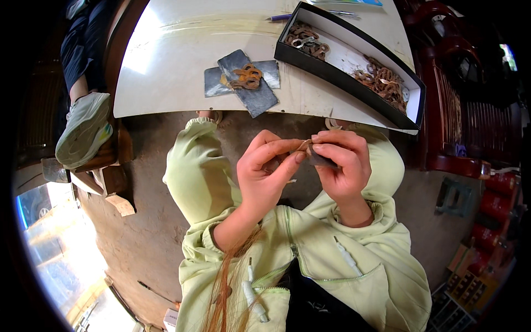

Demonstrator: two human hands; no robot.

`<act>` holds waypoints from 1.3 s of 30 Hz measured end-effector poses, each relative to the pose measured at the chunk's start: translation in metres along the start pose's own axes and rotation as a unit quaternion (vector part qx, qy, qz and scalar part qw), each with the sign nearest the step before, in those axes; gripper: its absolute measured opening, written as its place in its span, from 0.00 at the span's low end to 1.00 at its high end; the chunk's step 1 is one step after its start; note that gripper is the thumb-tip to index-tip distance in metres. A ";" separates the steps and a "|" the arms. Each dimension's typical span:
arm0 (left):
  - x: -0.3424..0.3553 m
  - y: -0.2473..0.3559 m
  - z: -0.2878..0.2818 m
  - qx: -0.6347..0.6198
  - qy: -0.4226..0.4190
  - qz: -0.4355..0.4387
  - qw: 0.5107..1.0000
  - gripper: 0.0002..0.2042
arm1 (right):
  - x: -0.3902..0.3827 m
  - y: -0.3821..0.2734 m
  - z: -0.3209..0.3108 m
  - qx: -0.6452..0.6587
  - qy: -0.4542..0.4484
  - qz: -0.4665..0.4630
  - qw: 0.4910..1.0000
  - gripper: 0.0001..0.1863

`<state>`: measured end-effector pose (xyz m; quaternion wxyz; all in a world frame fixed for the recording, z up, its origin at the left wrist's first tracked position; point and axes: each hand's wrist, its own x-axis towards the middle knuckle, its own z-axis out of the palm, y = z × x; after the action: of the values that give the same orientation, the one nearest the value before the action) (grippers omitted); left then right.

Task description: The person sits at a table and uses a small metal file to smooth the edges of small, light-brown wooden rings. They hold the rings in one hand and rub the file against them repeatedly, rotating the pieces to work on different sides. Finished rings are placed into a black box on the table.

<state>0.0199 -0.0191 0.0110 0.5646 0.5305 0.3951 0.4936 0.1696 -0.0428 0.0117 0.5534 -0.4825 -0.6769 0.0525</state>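
Observation:
My left hand (268, 171) and my right hand (343, 163) meet in front of my chest, below the table edge. Between the fingertips of both sits a small brownish ring-shaped piece (305, 145). My right hand also grips a dark grey flat piece (321, 160), mostly hidden by its fingers. On the white table (177, 61) lie two crossed dark grey sheets (249, 91) with a small heap of rusty rings (246, 76) on top. I wear a pale green hooded jacket.
A long black box with a white inside (345, 52) stands on the table at the right, holding several rusty rings in two heaps. A blue pen (279, 17) lies at the far edge. Another person's leg and pale shoe (83, 130) rest at the left. Red wooden furniture (453, 110) stands to the right.

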 end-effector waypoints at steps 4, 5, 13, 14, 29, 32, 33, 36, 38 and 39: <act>0.000 0.000 -0.001 -0.014 -0.012 0.004 1.000 0.09 | 0.002 0.002 -0.001 -0.029 0.016 -0.051 0.998 0.19; 0.000 0.001 -0.001 -0.017 -0.015 0.004 1.000 0.09 | 0.001 0.001 -0.001 -0.034 0.022 -0.058 0.997 0.20; -0.002 -0.009 -0.003 -0.069 -0.010 -0.006 0.998 0.09 | 0.004 -0.006 -0.008 -0.082 -0.038 -0.064 0.994 0.22; -0.002 -0.010 -0.003 -0.076 -0.012 -0.004 0.997 0.09 | 0.005 -0.006 -0.006 -0.083 -0.033 -0.073 0.993 0.22; -0.002 -0.009 -0.002 -0.109 -0.028 -0.003 0.994 0.09 | 0.004 -0.004 -0.012 -0.120 -0.004 -0.107 0.987 0.23; -0.002 -0.009 -0.002 -0.111 -0.026 -0.005 0.993 0.09 | 0.004 -0.003 -0.012 -0.110 -0.004 -0.104 0.988 0.22; -0.002 -0.009 -0.002 -0.109 -0.027 -0.005 0.994 0.09 | 0.004 -0.003 -0.012 -0.109 -0.002 -0.101 0.989 0.22; -0.002 -0.007 -0.002 -0.101 -0.027 -0.006 0.994 0.09 | 0.004 -0.003 -0.011 -0.107 0.000 -0.097 0.990 0.23; -0.002 -0.007 -0.002 -0.098 -0.025 -0.007 0.995 0.09 | 0.005 -0.004 -0.012 -0.105 -0.004 -0.096 0.990 0.22; -0.002 -0.007 -0.002 -0.095 -0.025 -0.007 0.995 0.09 | 0.005 -0.004 -0.011 -0.107 -0.001 -0.097 0.990 0.22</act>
<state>0.0185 -0.0205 0.0041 0.6256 0.4840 0.3364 0.5112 0.1768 -0.0464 0.0215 0.5008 -0.4705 -0.7228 -0.0738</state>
